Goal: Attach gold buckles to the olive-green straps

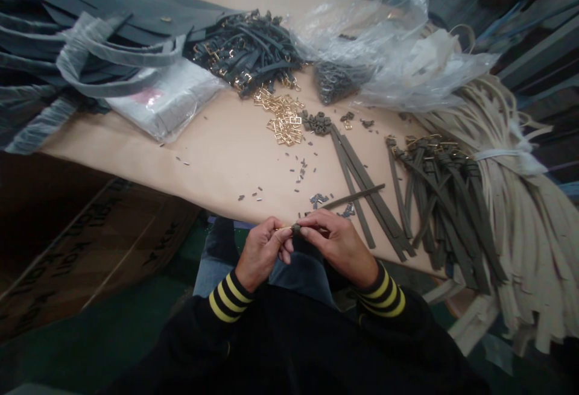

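Just off the table's front edge, above my lap, my two hands meet fingertip to fingertip. My left hand point(266, 249) is closed in a pinch on a small gold buckle point(284, 228), mostly covered by the fingers. Against it sits a small dark olive strap piece point(296, 229), pinched by the closed fingers of my right hand point(338, 239). An olive strap point(355, 195) shows beyond the right knuckles; whether it joins the held piece I cannot tell. Close by on the table lie small shiny metal pieces point(319, 199).
Gold buckles point(286, 120) are heaped mid-table beside olive loops point(319, 122). Long olive straps point(368, 190) lie to the right, near bundled buckled straps point(447, 190) and beige strips point(511, 202). Dark buckled straps point(253, 48) and plastic bags point(407, 63) fill the back. A carton point(113, 250) stands lower left.
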### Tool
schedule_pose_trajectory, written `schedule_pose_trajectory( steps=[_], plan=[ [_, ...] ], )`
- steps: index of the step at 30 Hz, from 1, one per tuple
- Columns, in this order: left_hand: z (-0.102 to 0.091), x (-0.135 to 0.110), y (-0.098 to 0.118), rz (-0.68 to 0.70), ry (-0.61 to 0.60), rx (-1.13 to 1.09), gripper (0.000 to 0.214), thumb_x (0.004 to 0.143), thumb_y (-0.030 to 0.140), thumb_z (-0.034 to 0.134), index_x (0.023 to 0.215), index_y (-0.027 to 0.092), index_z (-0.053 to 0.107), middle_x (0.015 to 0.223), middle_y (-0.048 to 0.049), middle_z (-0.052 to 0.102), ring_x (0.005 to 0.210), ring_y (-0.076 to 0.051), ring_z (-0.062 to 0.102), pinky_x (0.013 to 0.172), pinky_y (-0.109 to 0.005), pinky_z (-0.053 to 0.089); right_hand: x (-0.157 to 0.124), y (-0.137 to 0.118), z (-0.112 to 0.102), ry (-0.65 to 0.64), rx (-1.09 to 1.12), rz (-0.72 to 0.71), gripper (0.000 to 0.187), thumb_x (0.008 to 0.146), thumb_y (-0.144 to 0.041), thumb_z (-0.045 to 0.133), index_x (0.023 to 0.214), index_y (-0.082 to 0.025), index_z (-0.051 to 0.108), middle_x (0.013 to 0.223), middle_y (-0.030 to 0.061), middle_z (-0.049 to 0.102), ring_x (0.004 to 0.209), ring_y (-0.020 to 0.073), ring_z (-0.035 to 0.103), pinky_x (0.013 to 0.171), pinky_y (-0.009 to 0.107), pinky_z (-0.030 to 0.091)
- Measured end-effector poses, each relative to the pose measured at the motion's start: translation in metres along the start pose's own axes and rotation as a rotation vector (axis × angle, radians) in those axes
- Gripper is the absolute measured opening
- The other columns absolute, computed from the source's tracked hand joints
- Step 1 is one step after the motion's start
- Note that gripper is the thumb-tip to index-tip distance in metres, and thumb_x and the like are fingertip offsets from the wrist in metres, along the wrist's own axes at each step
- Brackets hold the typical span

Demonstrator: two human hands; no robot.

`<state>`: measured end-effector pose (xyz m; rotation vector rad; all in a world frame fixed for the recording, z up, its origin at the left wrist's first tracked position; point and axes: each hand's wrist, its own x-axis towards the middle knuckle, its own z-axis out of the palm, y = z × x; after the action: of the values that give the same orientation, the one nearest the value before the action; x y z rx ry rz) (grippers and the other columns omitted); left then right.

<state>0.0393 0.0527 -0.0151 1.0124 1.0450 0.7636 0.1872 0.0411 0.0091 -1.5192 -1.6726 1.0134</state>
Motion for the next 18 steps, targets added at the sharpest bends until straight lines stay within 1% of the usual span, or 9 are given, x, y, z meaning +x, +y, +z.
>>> schedule_pose_trajectory(
  steps=[3,6,8,10,11,13,15,18],
  plan=[
    [-0.0004,0.0004,-0.0018,0.007,-0.048,-0.013,0.017,0.074,0.029,0.049,0.066,0.015,0.045,0.049,0.0043,0.054,0.035,-0.006,0.049,0.037,-0.017,0.038,0.0017,0.0029,0.0011,-0.054,0.092,0.048,0.011,0.073,-0.016,0.051,0.078,-0.016,0.06,0.073,0.0034,0.058,0.068,0.014,0.055,0.063,0.026,0.044],
    [-0.0026,0.001,-0.0027,0.032,-0.087,0.035,0.015,0.076,0.028,0.046,0.07,0.015,0.045,0.052,0.0035,0.054,0.038,-0.007,0.05,0.04,-0.017,0.04,0.0038,0.0053,0.0027,-0.117,0.202,0.099,0.008,0.072,-0.017,0.051,0.078,-0.015,0.056,0.07,0.0017,0.057,0.066,0.0128,0.054,0.061,0.025,0.043],
    [-0.0042,0.0012,-0.0029,0.075,-0.088,0.096,0.012,0.077,0.026,0.046,0.08,0.014,0.048,0.057,0.0029,0.053,0.043,-0.007,0.052,0.043,-0.018,0.042,0.0053,0.0061,0.0036,-0.124,0.258,0.13,0.007,0.07,-0.017,0.052,0.077,-0.015,0.052,0.066,-0.0005,0.053,0.061,0.0111,0.052,0.057,0.024,0.042],
    [-0.0054,0.0013,-0.0032,0.13,-0.101,0.187,0.019,0.076,0.024,0.048,0.093,0.015,0.049,0.064,0.0016,0.055,0.048,-0.008,0.053,0.047,-0.019,0.044,0.0066,0.0065,0.0041,-0.114,0.317,0.167,0.009,0.069,-0.016,0.053,0.076,-0.016,0.048,0.065,-0.0023,0.05,0.058,0.0094,0.05,0.054,0.022,0.041],
    [-0.006,0.0015,-0.0034,0.161,-0.115,0.245,0.022,0.075,0.023,0.05,0.096,0.016,0.049,0.068,0.0008,0.055,0.049,-0.008,0.053,0.049,-0.019,0.045,0.0072,0.0067,0.0041,-0.115,0.348,0.187,0.011,0.068,-0.016,0.053,0.076,-0.016,0.046,0.066,-0.0028,0.049,0.057,0.0088,0.049,0.054,0.022,0.041],
    [-0.0069,0.002,-0.004,0.235,-0.145,0.373,0.022,0.074,0.021,0.051,0.096,0.016,0.052,0.072,-0.0007,0.057,0.051,-0.008,0.053,0.051,-0.019,0.045,0.0081,0.0072,0.0037,-0.135,0.398,0.223,0.015,0.066,-0.016,0.054,0.076,-0.016,0.043,0.066,-0.0032,0.048,0.057,0.0081,0.048,0.054,0.021,0.041],
    [-0.0079,0.0028,-0.005,0.313,-0.153,0.488,0.019,0.074,0.02,0.05,0.093,0.016,0.053,0.07,-0.0006,0.058,0.051,-0.008,0.053,0.051,-0.019,0.044,0.0085,0.0077,0.0028,-0.162,0.428,0.243,0.016,0.065,-0.017,0.055,0.074,-0.017,0.041,0.065,-0.0037,0.047,0.056,0.0078,0.048,0.053,0.021,0.041],
    [-0.0084,0.004,-0.0061,0.401,-0.1,0.601,0.015,0.073,0.02,0.051,0.087,0.016,0.054,0.062,0.0011,0.056,0.05,-0.008,0.052,0.05,-0.018,0.042,0.0087,0.0074,0.001,-0.183,0.448,0.244,0.015,0.067,-0.02,0.053,0.072,-0.017,0.04,0.062,-0.0041,0.046,0.054,0.008,0.048,0.052,0.021,0.04]
  ],
)
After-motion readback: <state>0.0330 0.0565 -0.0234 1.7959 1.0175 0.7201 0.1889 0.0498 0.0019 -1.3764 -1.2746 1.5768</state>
